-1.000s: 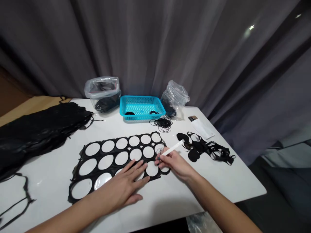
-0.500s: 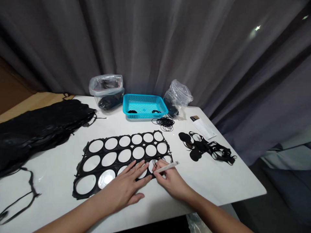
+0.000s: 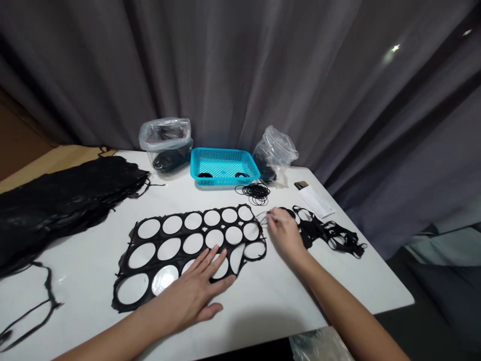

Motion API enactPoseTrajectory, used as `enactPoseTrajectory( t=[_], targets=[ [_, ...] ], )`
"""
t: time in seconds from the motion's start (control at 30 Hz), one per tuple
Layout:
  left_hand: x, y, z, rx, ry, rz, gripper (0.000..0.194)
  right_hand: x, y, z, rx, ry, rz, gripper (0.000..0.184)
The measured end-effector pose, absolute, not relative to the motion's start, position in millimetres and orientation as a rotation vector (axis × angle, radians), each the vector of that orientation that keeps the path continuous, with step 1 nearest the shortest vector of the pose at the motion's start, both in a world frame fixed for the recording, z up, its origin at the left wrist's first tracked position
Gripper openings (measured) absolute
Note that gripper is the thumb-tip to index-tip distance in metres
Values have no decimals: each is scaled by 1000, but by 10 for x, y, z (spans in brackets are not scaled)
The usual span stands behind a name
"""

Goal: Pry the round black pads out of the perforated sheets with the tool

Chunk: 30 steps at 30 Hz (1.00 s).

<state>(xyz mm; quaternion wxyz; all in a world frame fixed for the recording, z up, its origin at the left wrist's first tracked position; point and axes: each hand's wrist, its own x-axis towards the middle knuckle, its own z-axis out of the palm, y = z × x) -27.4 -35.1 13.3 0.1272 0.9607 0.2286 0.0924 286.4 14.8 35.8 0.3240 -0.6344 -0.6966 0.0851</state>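
A black rubbery sheet with rows of round holes lies on the white table. My left hand rests flat on its near edge, fingers spread. Just off the sheet's right end, my right hand is closed on a thin, flat white tool, blurred by motion and partly hidden by the fingers. Thin black rings seem to hang by these fingertips, also blurred. The sheet's near right corner is twisted around one hole. Beside the right hand sits a heap of black scraps and discs.
Behind the sheet, a blue basket holds some black rings, with a pile of thin black rings in front. Clear plastic bags flank it. A stack of black sheets lies left. A phone and white paper lie right.
My right hand moved down to the sheet's near right corner, then up and right to beside the scrap heap. That corner of the sheet has become twisted. My left hand stayed on the sheet.
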Motion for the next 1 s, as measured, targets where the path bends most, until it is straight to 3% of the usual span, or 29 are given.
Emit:
enactPoseTrajectory(
  t=[0.07, 0.2, 0.37, 0.67, 1.0],
  targets=[
    [-284, -360, 160, 2801, 663, 268, 71, 3009, 378, 421, -1765, -1665, 334, 20],
    [-232, -299, 256, 2786, 720, 284, 70, 2857, 453, 397, -1627, -1488, 873, 23],
    [-113, -58, 236, 2786, 877, 299, 62, 2398, 231, 347, -1374, -1652, 1196, 22],
    [-121, -25, 57, 2805, 871, 337, 66, 2264, 88, 354, -1340, -1907, 1047, 14],
    [-119, -24, 77, 2774, 861, 361, 69, 2239, 82, 377, -1285, -2053, 879, 19]
  ],
)
